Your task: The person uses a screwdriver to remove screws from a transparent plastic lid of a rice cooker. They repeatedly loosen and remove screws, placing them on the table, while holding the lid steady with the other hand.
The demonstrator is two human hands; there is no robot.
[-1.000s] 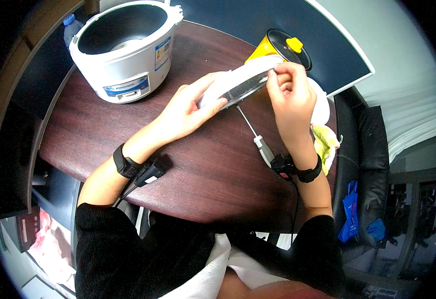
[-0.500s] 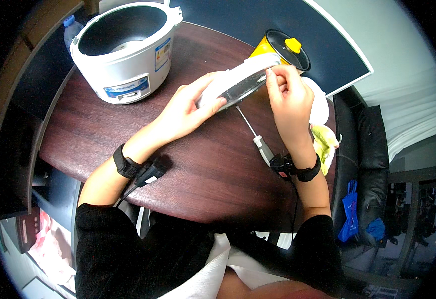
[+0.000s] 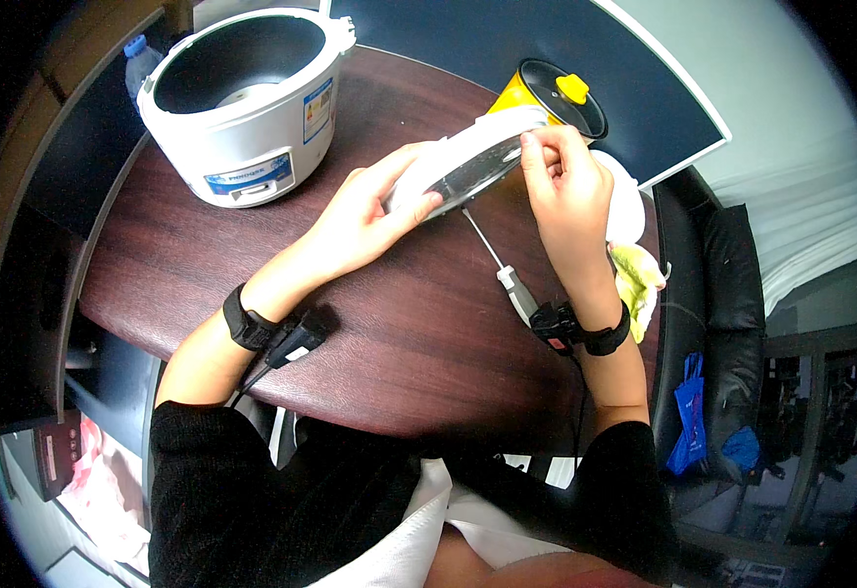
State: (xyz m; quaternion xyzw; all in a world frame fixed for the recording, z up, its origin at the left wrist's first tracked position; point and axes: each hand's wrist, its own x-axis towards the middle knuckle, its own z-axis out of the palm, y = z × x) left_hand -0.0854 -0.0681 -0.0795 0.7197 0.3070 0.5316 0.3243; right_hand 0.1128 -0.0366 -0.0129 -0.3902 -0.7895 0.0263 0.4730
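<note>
A white rice cooker lid [image 3: 475,169] is tilted above the table, its dark shiny inner side turned toward me. My left hand [image 3: 365,218] grips its left edge, with the thumb on the inner side. At the opposite end, my right hand [image 3: 570,191] pinches the lid's rim between thumb and fingers; whether a small part is in that pinch cannot be seen. Below the lid, a screwdriver [image 3: 518,294] with a grey and white handle lies on the table, its shaft reaching under the lid. The white rice cooker body [image 3: 178,147] stands uncovered at the far left.
Behind the lid stands a yellow pot [image 3: 514,95] with a dark lid and yellow knob. A white rounded thing [image 3: 626,206] and a yellow-green cloth [image 3: 636,284] lie on the right of the brown table [image 3: 389,343]. A plastic bottle [image 3: 141,64] stands beyond the cooker.
</note>
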